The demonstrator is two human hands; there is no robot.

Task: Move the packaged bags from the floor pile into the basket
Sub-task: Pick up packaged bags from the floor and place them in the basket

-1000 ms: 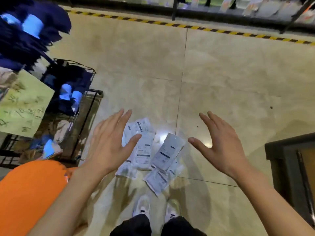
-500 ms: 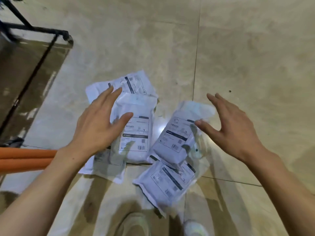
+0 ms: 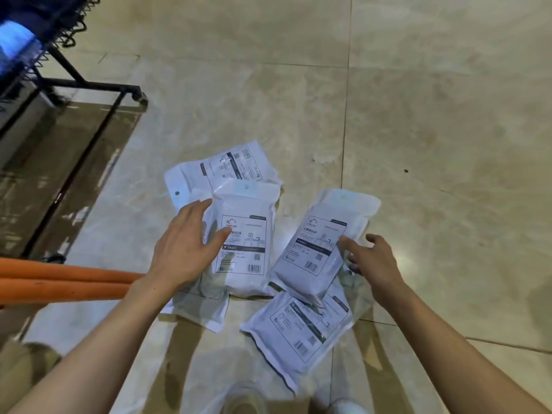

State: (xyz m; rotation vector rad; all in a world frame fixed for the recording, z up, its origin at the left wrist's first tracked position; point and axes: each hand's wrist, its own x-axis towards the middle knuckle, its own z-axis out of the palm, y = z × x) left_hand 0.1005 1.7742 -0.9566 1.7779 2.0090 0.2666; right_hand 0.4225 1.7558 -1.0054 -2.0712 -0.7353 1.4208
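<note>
Several white packaged bags lie in a loose pile on the tiled floor. My left hand [image 3: 185, 246] rests with spread fingers on the left edge of the middle bag [image 3: 248, 210], its thumb on the printed label. My right hand [image 3: 373, 258] touches the right edge of the tilted right bag [image 3: 313, 249], thumb on top and lower fingers by its clear edge. Another bag [image 3: 227, 165] lies behind, one [image 3: 298, 327] in front, and one [image 3: 200, 309] partly under my left wrist. The black wire basket [image 3: 68, 28] shows at the top left corner.
A black metal rack frame [image 3: 98, 85] carries the basket and stands left of the pile. Two orange tubes [image 3: 59, 282] reach in from the left edge under my left forearm. My shoes [image 3: 245, 398] are at the bottom edge. Bare floor tiles [image 3: 433, 144] spread to the right.
Both hands have dropped from hovering over the pile onto the bags. The view has moved closer, and the basket corner has come into sight at the top left.
</note>
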